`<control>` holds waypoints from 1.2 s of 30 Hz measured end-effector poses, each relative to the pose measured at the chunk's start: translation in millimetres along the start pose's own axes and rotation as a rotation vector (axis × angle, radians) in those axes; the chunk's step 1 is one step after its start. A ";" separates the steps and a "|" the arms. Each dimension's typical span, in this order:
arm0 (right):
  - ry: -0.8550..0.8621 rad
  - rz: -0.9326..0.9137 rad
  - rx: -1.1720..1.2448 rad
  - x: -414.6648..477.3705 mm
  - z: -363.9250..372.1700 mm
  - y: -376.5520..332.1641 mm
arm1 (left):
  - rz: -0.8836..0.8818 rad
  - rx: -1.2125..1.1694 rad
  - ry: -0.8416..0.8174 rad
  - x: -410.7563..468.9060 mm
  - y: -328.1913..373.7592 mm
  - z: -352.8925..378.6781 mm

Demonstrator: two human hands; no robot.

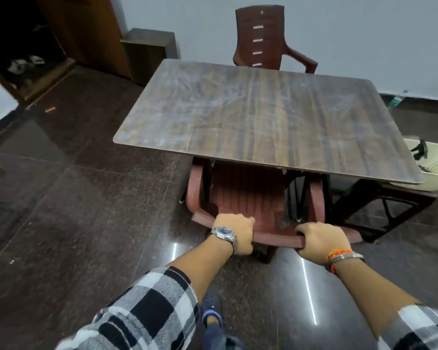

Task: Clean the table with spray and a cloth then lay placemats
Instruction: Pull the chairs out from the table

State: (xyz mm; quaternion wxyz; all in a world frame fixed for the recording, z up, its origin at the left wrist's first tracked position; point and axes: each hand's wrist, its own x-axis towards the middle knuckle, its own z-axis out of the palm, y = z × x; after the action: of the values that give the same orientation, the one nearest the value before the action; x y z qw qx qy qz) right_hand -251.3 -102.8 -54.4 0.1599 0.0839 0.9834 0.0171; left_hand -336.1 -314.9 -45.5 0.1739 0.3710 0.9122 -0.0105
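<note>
Left hand (235, 236) and right hand (319, 242) gripping chair (245, 195) back.

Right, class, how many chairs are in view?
2: the near chair, tucked under the table, gripped by left hand and right hand; the far chair beyond it. More may be hidden.

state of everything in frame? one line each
table: upright, top streaked with smears
near chair: seat tucked under the table, back held by both hands
left hand: grips the near chair's top rail
right hand: grips the same rail
far chair: upright beyond the table, untouched
basket: upright by the table's right edge, dark item inside
</note>
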 end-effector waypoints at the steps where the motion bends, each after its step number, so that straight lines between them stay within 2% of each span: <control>1: 0.003 -0.011 0.004 1.3 0.2 1.5 | 0.042 -0.025 -0.080 2.4 -5.5 -5.2; 3: -0.034 -0.051 0.001 2.5 -3.2 4.1 | 0.094 -0.212 -0.300 9.7 -19.4 -20.1; 5: -0.224 -0.079 0.057 6.3 -10.0 4.8 | 0.078 -0.449 -0.395 19.9 -38.1 -34.3; 6: -0.384 -0.077 0.166 11.9 -17.1 5.2 | 0.058 -0.504 -0.357 26.3 -49.7 -40.4; 8: -0.682 -0.041 0.579 32.0 -34.9 1.7 | -0.005 -0.497 -0.201 40.0 -77.6 -51.9; 9: -0.719 -0.029 0.748 45.3 -40.8 -2.3 | -0.034 -0.439 -0.118 44.1 -91.1 -56.3; 10: -0.650 -0.024 0.786 63.3 -45.1 -10.1 | -0.052 -0.369 -0.036 46.5 -105.3 -60.8; 11: -0.511 -0.011 0.712 82.7 -51.8 -23.0 | -0.060 -0.297 0.043 48.2 -118.7 -65.0; 13: -0.100 0.001 0.500 126.5 -66.4 -56.4 | -0.086 -0.184 0.171 53.1 -147.2 -74.3; 15: 0.217 -0.039 0.428 166.5 -96.8 -96.7 | -0.146 -0.127 0.270 60.4 -177.4 -86.5; 19: 0.562 -0.109 0.385 235.2 -164.4 -186.8 | -0.286 -0.088 0.397 68.1 -248.6 -119.3; 23: 0.650 -0.143 0.285 300.0 -208.4 -277.4 | -0.384 -0.030 0.566 71.9 -342.6 -151.2; 26: 0.692 -0.136 0.235 348.4 -234.3 -341.6 | -0.428 -0.001 0.629 73.1 -422.9 -177.0; 33: 0.726 -0.082 0.229 449.4 -288.3 -495.7 | -0.393 0.036 0.638 60.5 -619.0 -229.5; 36: 0.663 -0.022 0.220 483.1 -300.9 -543.8 | -0.402 0.051 0.586 64.8 -689.5 -240.7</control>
State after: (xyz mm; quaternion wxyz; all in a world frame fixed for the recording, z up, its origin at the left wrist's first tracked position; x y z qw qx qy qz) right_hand -885.1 -558.3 47.5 -0.1782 0.0802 0.9786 -0.0645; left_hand -922.7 -735.2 83.8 -0.1102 0.1755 0.9775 0.0396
